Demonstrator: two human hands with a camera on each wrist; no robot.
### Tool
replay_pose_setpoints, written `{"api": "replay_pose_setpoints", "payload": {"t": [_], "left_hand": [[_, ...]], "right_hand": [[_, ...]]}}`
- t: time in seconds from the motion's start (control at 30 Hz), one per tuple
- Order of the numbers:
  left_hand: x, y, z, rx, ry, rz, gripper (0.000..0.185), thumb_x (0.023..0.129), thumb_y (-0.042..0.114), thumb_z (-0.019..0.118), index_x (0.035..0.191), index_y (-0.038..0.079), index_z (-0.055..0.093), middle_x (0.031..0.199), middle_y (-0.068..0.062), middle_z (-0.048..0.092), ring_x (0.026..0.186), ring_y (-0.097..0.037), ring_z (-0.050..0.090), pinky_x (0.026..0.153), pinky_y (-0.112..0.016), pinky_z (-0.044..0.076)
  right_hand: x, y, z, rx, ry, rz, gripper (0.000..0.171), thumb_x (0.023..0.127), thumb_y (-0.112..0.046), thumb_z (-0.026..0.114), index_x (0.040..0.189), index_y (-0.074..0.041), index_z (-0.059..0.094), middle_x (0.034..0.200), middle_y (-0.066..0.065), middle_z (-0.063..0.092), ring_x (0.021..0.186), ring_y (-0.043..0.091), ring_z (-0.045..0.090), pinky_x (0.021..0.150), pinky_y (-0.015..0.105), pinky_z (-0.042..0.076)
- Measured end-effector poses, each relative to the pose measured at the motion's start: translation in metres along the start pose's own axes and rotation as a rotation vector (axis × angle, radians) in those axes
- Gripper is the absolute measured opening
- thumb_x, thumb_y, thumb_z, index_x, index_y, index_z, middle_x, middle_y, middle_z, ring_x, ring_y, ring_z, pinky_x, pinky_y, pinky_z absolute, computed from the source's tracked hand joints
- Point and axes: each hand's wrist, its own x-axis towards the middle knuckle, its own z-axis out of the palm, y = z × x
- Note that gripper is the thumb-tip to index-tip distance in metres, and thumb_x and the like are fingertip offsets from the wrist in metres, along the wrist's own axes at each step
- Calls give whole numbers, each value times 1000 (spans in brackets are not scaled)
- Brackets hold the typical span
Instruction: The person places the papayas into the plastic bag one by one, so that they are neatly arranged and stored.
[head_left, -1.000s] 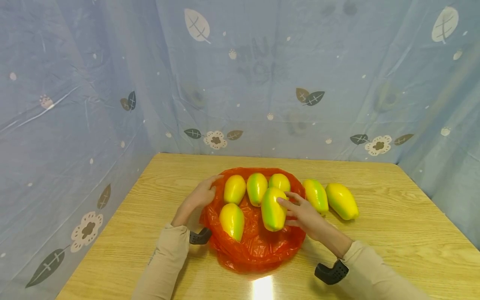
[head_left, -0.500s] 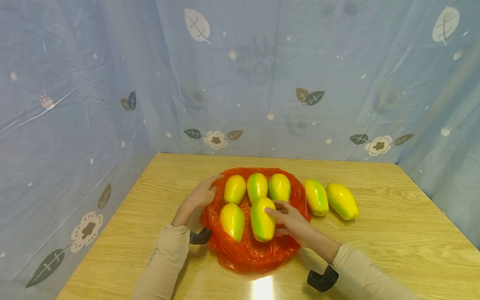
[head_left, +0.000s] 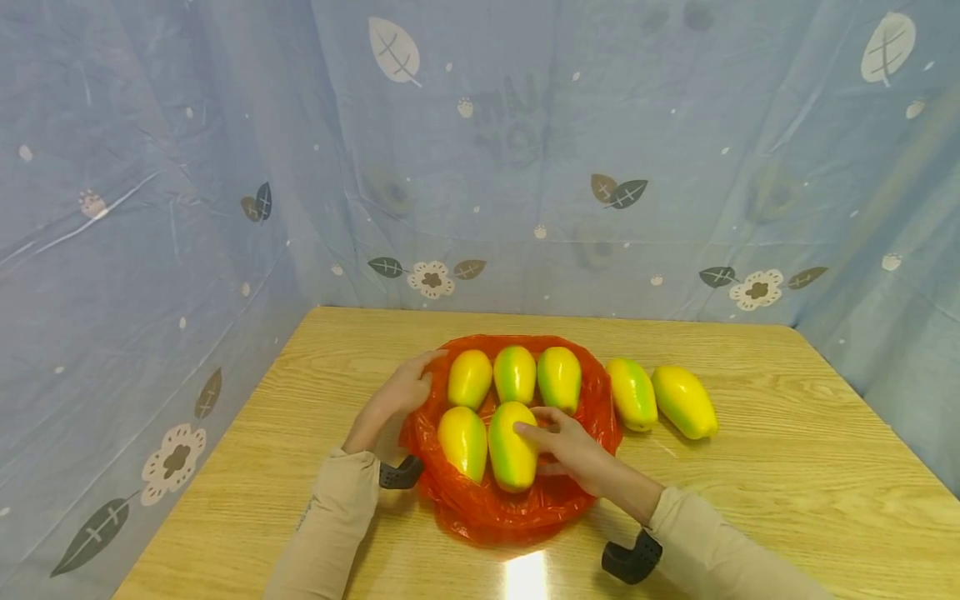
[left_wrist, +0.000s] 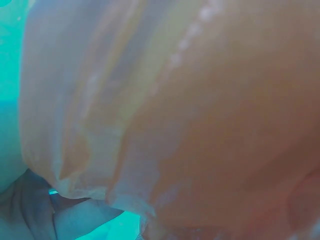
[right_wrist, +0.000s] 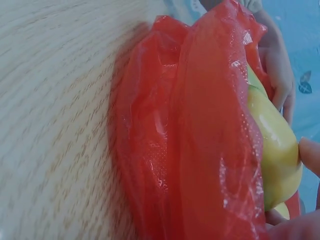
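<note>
My right hand [head_left: 573, 450] holds a yellow-green papaya [head_left: 512, 454], thumb and fingers on its right side, inside an open red plastic bag [head_left: 517, 525]. Just left of it another papaya [head_left: 462, 442] lies in the bag. A back row inside has a left papaya [head_left: 470, 379], a middle one and a right papaya [head_left: 559, 379]. My left hand [head_left: 401, 390] grips the bag's left rim. In the left wrist view the bag's plastic [left_wrist: 200, 125] fills most of the picture. The right wrist view shows the held papaya [right_wrist: 275, 150] beyond the bag's wall.
Two more papayas lie on the wooden table [head_left: 780, 467], right of the bag: a nearer papaya [head_left: 632, 394] close to its rim and a farther papaya [head_left: 684, 402]. A blue patterned curtain [head_left: 525, 167] hangs behind and at the sides.
My right hand has moved left and downward with the papaya, bringing it beside the front-left one in the bag. The back-right papaya is now uncovered. My left hand has stayed put.
</note>
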Motion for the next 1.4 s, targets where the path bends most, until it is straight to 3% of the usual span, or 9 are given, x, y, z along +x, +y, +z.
{"api": "replay_pose_setpoints", "payload": {"t": [0.17, 0.63, 0.83, 1.03, 1.23, 1.4], "left_hand": [[0, 0, 0, 5, 2, 4, 48, 92, -6, 37, 139, -4, 43, 141, -25, 42, 131, -41, 35, 108, -50, 29], [-1, 0, -1, 18, 8, 6, 48, 92, -7, 36, 139, -3, 43, 140, -26, 42, 130, -41, 36, 107, -51, 30], [-1, 0, -1, 19, -1, -7, 48, 92, -6, 37, 140, -3, 42, 141, -25, 41, 131, -41, 35, 107, -51, 30], [-1, 1, -1, 26, 6, 6, 48, 92, -7, 36, 139, -4, 43, 140, -26, 42, 130, -42, 36, 107, -52, 30], [-1, 1, -1, 18, -1, 3, 48, 92, -6, 36, 140, -3, 43, 141, -25, 41, 130, -41, 36, 107, -51, 30], [-1, 0, -1, 15, 0, -3, 48, 92, -6, 36, 139, -3, 43, 141, -25, 41, 130, -41, 36, 107, -52, 30]], "right_hand": [[0, 1, 1, -19, 14, 2, 69, 90, -35, 65, 142, 0, 36, 132, 25, 45, 103, 28, 59, 79, 45, 54], [-5, -4, -8, 7, -42, -9, 68, 93, -32, 62, 143, 1, 31, 134, 25, 42, 115, 35, 51, 86, 46, 52], [-5, -6, -13, 8, -13, -10, 63, 92, -30, 62, 140, 2, 36, 131, 23, 43, 113, 36, 51, 84, 44, 53], [-5, -10, -24, 5, 22, -27, 59, 94, -28, 61, 138, 3, 37, 133, 25, 42, 111, 37, 53, 83, 45, 53], [-10, -18, -39, 14, -14, -50, 61, 96, -27, 57, 141, 4, 31, 139, 29, 37, 120, 44, 45, 85, 46, 52], [-10, -24, -50, 25, -20, -63, 61, 97, -29, 55, 141, 4, 30, 133, 28, 40, 118, 43, 45, 86, 44, 52]]}}
